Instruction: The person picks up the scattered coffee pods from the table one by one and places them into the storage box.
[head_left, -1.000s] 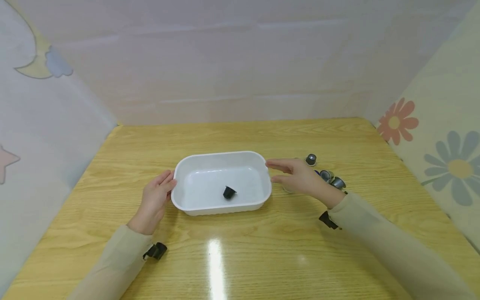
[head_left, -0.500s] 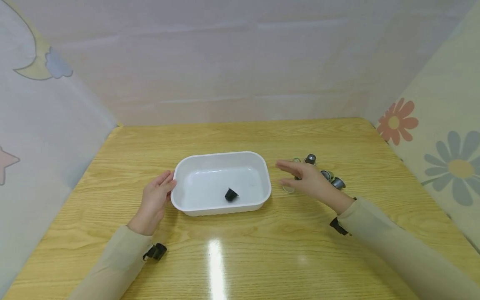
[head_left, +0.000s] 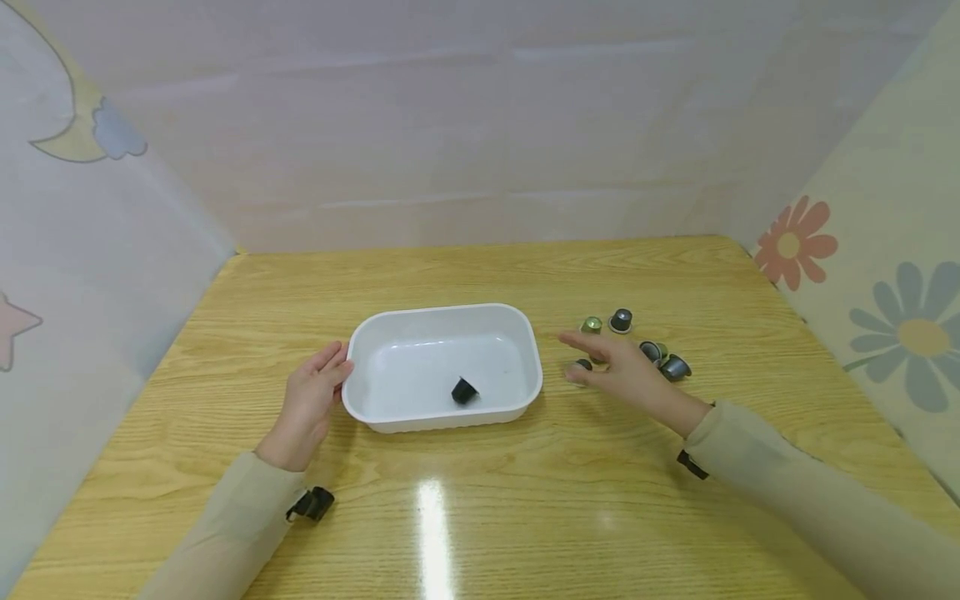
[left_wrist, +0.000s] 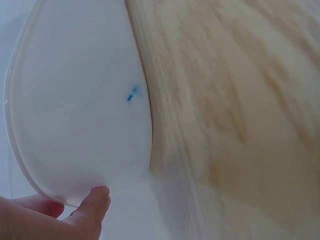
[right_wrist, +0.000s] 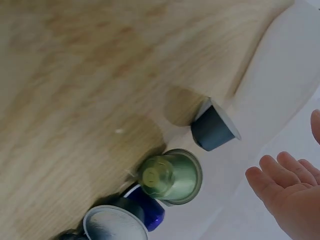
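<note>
My left hand grips the left end of a white plastic tub, with thumb and fingers at its rim in the left wrist view. A black coffee capsule lies tilted inside, near the front wall. To the tub's right, my right hand hovers with thumb and fingers spread and holds nothing. Close to its thumb is a dark capsule, partly covered in the head view. Beyond the fingers a green capsule stands on the table, and a grey-black capsule stands beside it.
Behind the right hand lie more capsules, among them a tipped grey capsule. The right wrist view shows a blue capsule against a green one. The wooden table meets a pale wall at the back.
My right hand has drawn away from the tub's right rim, over toward the loose capsules. The black capsule in the tub has shifted slightly right. My left hand keeps its hold.
</note>
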